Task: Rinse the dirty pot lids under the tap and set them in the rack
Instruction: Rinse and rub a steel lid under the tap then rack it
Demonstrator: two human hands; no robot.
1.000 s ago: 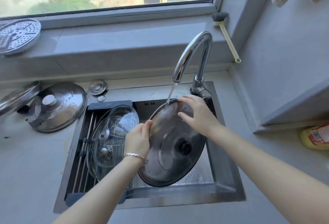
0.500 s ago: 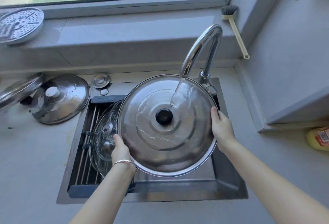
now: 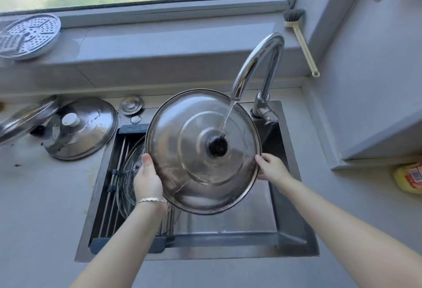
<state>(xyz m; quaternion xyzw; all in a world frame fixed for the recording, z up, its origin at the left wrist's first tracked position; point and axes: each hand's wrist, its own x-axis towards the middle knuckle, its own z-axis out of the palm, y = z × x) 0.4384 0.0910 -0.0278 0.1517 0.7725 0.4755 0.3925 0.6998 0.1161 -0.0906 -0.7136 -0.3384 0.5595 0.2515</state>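
Both hands grip the big round steel lid with the black knob (image 3: 201,150) by its rim, left hand (image 3: 148,179) and right hand (image 3: 271,167), over the steel sink (image 3: 285,237), water from the curved chrome tap (image 3: 258,63) striking the knob.

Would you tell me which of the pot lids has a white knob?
The steel lid lying on the counter left of the sink; the held lid has a black knob, and the glass lids in the rack show no white.

Between your left hand (image 3: 147,179) and right hand (image 3: 271,168) sits the lid (image 3: 194,173), tap (image 3: 258,66) behind it. Under your left grip: rack (image 3: 114,173) holding glass lids (image 3: 126,187). Farther left, more lids (image 3: 84,127) on the counter (image 3: 45,207).
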